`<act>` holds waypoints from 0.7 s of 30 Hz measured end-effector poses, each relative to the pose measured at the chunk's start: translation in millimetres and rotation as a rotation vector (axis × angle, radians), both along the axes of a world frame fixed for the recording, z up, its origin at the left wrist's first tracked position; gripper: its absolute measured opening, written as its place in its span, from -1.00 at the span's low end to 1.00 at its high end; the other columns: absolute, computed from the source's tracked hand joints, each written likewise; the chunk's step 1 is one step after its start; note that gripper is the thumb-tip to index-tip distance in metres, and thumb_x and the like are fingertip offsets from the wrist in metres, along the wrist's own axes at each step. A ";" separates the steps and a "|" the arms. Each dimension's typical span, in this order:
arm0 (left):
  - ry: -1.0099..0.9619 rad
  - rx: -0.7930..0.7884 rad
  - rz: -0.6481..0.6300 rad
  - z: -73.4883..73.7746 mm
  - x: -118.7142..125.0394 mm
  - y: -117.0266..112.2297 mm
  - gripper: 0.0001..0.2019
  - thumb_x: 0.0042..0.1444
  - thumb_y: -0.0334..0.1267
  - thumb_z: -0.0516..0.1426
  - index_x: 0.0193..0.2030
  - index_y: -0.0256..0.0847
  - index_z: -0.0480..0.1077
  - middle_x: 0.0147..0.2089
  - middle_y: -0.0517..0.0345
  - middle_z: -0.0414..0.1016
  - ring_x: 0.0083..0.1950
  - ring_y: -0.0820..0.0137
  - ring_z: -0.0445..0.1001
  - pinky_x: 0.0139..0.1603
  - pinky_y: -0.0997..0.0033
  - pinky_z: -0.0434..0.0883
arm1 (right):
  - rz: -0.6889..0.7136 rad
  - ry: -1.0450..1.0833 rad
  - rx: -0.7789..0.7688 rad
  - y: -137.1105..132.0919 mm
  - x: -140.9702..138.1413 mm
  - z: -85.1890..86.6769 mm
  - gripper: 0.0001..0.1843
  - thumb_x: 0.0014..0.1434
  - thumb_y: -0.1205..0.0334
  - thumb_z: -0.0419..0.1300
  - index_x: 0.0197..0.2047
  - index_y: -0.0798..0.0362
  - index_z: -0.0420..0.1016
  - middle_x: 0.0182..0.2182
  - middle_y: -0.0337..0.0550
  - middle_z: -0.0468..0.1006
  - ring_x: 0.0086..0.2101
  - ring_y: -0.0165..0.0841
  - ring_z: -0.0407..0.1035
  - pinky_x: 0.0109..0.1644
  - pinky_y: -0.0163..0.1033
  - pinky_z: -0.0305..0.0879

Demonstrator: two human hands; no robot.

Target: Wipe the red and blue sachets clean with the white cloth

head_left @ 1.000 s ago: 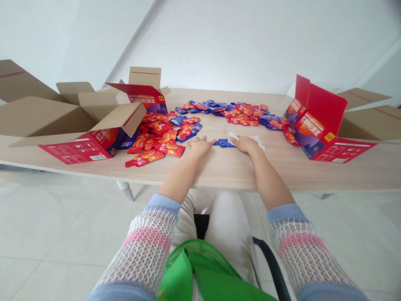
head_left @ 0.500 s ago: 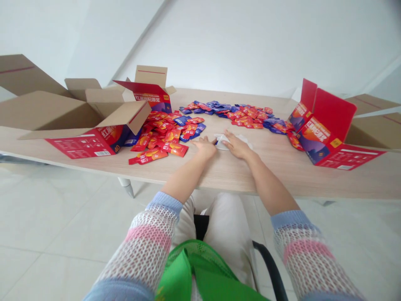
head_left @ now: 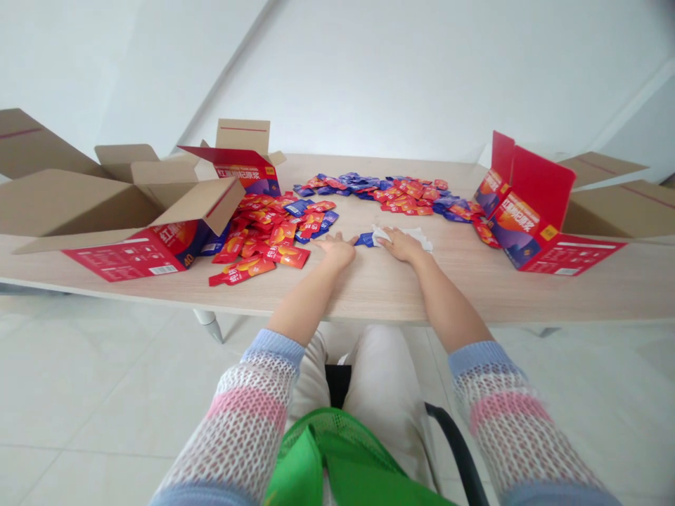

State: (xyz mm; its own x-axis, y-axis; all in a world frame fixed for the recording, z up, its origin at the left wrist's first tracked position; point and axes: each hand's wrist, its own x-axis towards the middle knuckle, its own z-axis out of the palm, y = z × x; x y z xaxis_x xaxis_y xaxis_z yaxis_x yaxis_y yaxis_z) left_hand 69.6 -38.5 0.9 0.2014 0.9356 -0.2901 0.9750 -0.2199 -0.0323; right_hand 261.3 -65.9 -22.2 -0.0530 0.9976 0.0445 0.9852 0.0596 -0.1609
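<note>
Carton [head_left: 126, 258] twd. L end of surface [head_left: 369, 292], open; red sachets [head_left: 285, 255] heaped just R of it. L hand [head_left: 336, 250] flat, fingers spread, thumb by L end of blue sachet [head_left: 365, 240], contact unclear. Sachet lies flat approx. midway betw. front & rear edges. White tissue [head_left: 420, 237] covers its R part; R hand [head_left: 399, 245] spread flat on top, not curled. Prob. best: pin L end, keep tissue smooth, press evenly. R carton [head_left: 559, 256] stands twd. R end.
</note>
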 end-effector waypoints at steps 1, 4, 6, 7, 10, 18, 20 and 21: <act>-0.001 -0.009 -0.004 -0.4 -0.5 1.1 -0.23 0.09 -0.09 0.12 0.33 0.47 -0.22 0.47 0.25 -0.28 0.41 -0.19 -0.26 0.06 -0.64 -0.22 | -0.042 0.007 -0.003 0.2 3.5 0.1 -0.31 0.31 -0.17 -0.21 0.38 0.02 0.00 0.31 0.04 0.09 0.27 -0.14 0.00 0.25 -0.02 0.04; -0.012 -0.017 -0.034 -3.1 -5.5 2.9 -0.26 0.14 -0.16 0.08 0.34 0.46 -0.24 0.47 0.22 -0.29 0.41 -0.17 -0.25 0.04 -0.64 -0.16 | -0.192 0.005 -0.005 -0.4 13.3 1.5 -0.28 0.29 -0.22 -0.22 0.34 0.03 0.10 0.21 0.13 0.28 0.16 -0.08 0.21 0.15 -0.01 0.15; -0.036 0.006 -0.080 -5.8 -11.4 3.3 -0.28 0.17 -0.22 0.05 0.34 0.47 -0.22 0.47 0.20 -0.29 0.42 -0.13 -0.24 0.04 -0.61 -0.09 | -0.288 -0.005 -0.004 -2.0 19.6 4.7 -0.26 0.27 -0.25 -0.23 0.28 0.06 0.24 0.12 0.18 0.39 0.09 -0.03 0.30 0.09 0.01 0.20; -0.050 0.015 -0.105 -7.2 -14.4 3.6 -0.28 0.17 -0.25 0.04 0.34 0.48 -0.22 0.47 0.20 -0.29 0.42 -0.12 -0.25 0.05 -0.59 -0.07 | -0.326 -0.002 0.004 -3.2 22.3 7.5 -0.24 0.27 -0.27 -0.26 0.22 0.08 0.32 0.08 0.20 0.43 0.07 -0.02 0.32 0.07 0.01 0.21; -0.074 0.014 -0.156 -9.9 -21.6 6.0 -0.19 0.13 -0.33 0.08 0.32 0.51 -0.26 0.48 0.23 -0.33 0.43 -0.12 -0.29 0.08 -0.55 -0.03 | -0.376 0.052 0.094 -8.6 25.2 19.7 -0.14 0.28 -0.24 -0.46 0.11 0.10 0.45 0.01 0.18 0.48 0.05 -0.05 0.34 0.06 -0.02 0.22; -0.088 0.034 -0.183 -11.1 -25.5 7.2 -0.22 0.16 -0.37 0.03 0.32 0.54 -0.24 0.48 0.22 -0.28 0.42 -0.13 -0.27 0.07 -0.56 -0.06 | -0.064 -0.016 0.010 -24.0 -21.3 18.7 -0.34 0.33 -0.12 -0.27 0.41 -0.04 -0.12 0.35 -0.04 -0.01 0.32 -0.11 -0.17 0.28 0.19 -0.13; -0.112 0.053 -0.194 -12.6 -26.7 7.2 -0.24 0.17 -0.37 0.02 0.31 0.54 -0.23 0.47 0.22 -0.26 0.42 -0.14 -0.24 0.07 -0.57 -0.07 | -0.165 -0.068 -0.073 -22.1 -22.2 9.6 -0.24 0.29 -0.08 -0.08 0.42 0.03 -0.25 0.38 0.05 -0.16 0.33 -0.06 -0.26 0.27 0.29 -0.22; -0.121 0.058 -0.197 -13.1 -27.3 7.6 -0.24 0.18 -0.37 0.02 0.31 0.55 -0.23 0.47 0.22 -0.25 0.42 -0.14 -0.23 0.06 -0.58 -0.08 | -0.247 -0.073 -0.083 -20.0 -18.9 6.5 -0.21 0.27 -0.03 -0.03 0.42 0.09 -0.25 0.37 0.13 -0.16 0.32 -0.04 -0.21 0.26 0.29 -0.19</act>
State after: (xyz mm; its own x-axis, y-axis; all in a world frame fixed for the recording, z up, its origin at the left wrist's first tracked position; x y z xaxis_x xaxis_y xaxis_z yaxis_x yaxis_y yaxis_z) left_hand 42.3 -31.0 -12.2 0.4120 0.8891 -0.1997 0.9109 -0.4078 0.0636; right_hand 242.4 -85.9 -15.7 0.1925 0.9807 -0.0331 0.9773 -0.1947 -0.0835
